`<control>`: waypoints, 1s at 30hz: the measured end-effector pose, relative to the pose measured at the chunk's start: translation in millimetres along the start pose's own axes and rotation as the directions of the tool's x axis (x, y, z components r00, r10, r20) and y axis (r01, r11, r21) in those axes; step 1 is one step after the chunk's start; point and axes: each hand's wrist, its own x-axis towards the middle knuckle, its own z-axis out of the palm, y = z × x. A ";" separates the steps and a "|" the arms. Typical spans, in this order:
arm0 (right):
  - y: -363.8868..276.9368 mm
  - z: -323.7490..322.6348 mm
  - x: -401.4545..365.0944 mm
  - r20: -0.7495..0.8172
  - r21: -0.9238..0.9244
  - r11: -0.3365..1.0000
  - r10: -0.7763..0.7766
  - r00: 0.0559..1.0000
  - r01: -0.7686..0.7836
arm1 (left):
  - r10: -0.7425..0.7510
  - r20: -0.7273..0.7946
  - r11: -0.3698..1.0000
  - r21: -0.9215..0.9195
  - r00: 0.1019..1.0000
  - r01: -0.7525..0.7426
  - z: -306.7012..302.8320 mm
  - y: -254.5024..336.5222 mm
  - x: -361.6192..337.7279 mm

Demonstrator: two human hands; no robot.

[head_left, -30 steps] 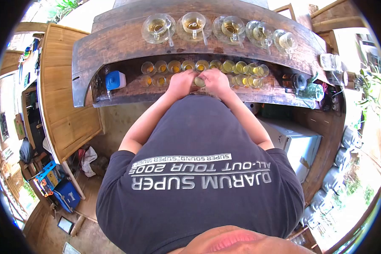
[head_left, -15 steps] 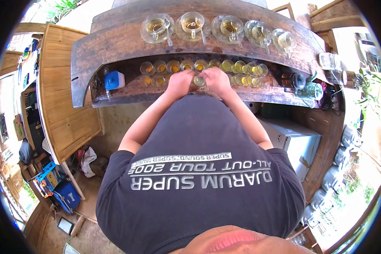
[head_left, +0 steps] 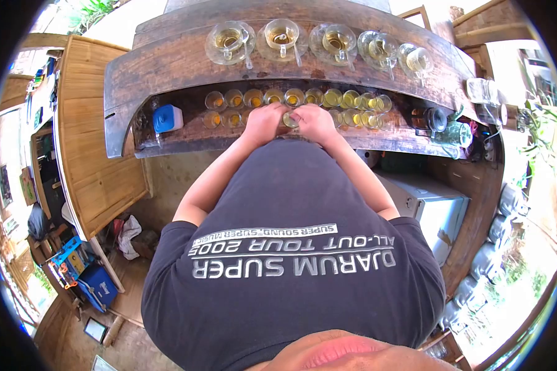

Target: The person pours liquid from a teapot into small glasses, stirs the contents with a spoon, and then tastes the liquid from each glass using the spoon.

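Two rows of small glasses with yellow or orange contents stand on the lower wooden shelf. My left hand (head_left: 264, 123) and my right hand (head_left: 315, 123) meet at the front row, fingers curled around a small glass (head_left: 290, 119) between them. Knuckles hide part of that glass and its neighbours. Behind my hands is a glass with orange contents (head_left: 294, 97) in the back row. To the right, the front row continues with a yellow-filled glass (head_left: 351, 118).
On the upper counter (head_left: 185, 62) several glass cups stand on saucers with spoons, such as one cup (head_left: 281, 35). A blue-and-white container (head_left: 168, 118) is at the shelf's left. Glass jars (head_left: 457, 133) stand at its right end.
My right hand has shifted slightly left, its fingers now nearer my left hand and covering more of the small glass.
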 end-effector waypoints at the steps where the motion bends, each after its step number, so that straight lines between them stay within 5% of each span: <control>1: 0.1 -4.1 0.9 -0.035 0.017 0.999 0.028 0.999 -0.027 | -0.032 0.036 0.999 0.019 0.999 0.031 -2.4 2.7 0.5; 9: -0.4 1.4 -0.6 -0.042 -0.026 0.999 -0.035 0.998 0.034 | -0.012 0.001 1.000 0.017 1.000 0.012 1.5 -0.4 -0.2; 12: -2.1 -4.9 0.7 -0.091 0.012 0.999 0.051 0.994 -0.050 | -0.062 0.074 0.998 0.036 0.995 0.059 -2.9 5.8 -0.8; 15: 1.7 3.0 0.7 -0.071 0.013 0.998 -0.057 0.996 0.058 | -0.052 0.061 0.998 0.037 0.997 0.050 -1.9 3.6 0.0; 18: 3.1 1.2 -1.8 -0.093 -0.005 0.998 -0.066 0.994 0.066 | 0.011 -0.038 1.000 0.006 0.999 -0.011 1.7 0.8 0.3; 20: -2.3 -7.2 0.8 -0.162 0.040 0.999 0.015 0.987 -0.009 | -0.063 0.062 0.998 0.030 0.996 0.062 -4.3 7.0 0.0; 27: 0.7 -2.2 -1.6 -0.073 0.018 1.000 -0.014 0.997 0.015 | -0.027 0.026 1.000 0.014 0.999 0.027 -1.7 3.1 -0.1; 30: -1.0 -5.5 0.4 -0.157 0.058 0.998 0.027 0.987 -0.018 | -0.079 0.086 0.996 0.045 0.993 0.075 -3.4 6.8 -0.5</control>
